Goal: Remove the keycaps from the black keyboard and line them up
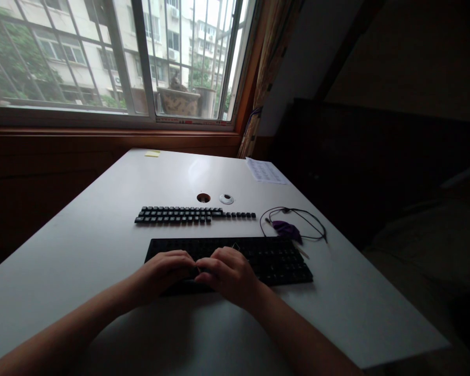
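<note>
A black keyboard (282,261) lies on the white table, its left part largely covered by my hands. My left hand (164,269) rests low over that part, fingers bent and pressed together. Against its fingertips, my right hand (229,271) closes in a pinch; whatever sits between the fingers is too small and dark to name. A thin, pale green angular outline (235,246) shows just above the right knuckles. Behind the keyboard, loose black keycaps (176,214) stand in rows, with a single line of them running off to the right.
Right of the keycaps lie a coiled black cable (317,222) and a purple cloth (285,230). A round table hole (203,198) and a white ring-shaped cover (226,199) are further back. Printed paper (266,171) and a yellow sticky note (152,153) lie near the far edge.
</note>
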`<action>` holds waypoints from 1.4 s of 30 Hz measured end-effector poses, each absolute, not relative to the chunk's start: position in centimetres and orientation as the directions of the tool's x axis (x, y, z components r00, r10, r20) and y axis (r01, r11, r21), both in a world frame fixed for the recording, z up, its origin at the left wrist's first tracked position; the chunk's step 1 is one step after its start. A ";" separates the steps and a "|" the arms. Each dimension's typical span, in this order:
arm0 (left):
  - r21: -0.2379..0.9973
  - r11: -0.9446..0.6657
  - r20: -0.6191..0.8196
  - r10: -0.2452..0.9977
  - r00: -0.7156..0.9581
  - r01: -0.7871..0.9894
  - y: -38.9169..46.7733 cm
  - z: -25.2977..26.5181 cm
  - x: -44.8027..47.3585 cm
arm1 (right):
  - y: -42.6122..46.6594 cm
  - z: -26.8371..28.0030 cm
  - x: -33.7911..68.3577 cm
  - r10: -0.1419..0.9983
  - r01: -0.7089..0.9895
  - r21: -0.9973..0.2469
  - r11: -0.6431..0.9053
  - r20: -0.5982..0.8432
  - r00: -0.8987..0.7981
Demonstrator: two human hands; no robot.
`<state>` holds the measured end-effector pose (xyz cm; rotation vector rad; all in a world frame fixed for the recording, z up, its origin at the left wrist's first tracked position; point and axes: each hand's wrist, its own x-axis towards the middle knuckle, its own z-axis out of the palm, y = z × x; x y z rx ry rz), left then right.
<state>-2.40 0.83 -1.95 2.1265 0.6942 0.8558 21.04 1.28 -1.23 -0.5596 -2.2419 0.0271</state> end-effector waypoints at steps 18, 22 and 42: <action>0.700 -0.640 0.415 0.725 0.549 0.317 0.7 -0.7 -1.8 | 1.7 -0.7 21.9 0.488 0.457 -0.255 0.852 0.700 -0.520; 0.617 -0.678 0.430 0.716 0.550 0.400 0.5 -0.7 -1.8 | 3.1 -0.5 23.5 0.612 0.582 -0.302 0.755 0.644 -0.460; 0.358 -0.805 0.380 0.589 0.713 0.474 1.0 -1.1 -2.9 | 10.9 -0.9 22.9 0.897 0.871 -0.226 0.437 0.181 -0.403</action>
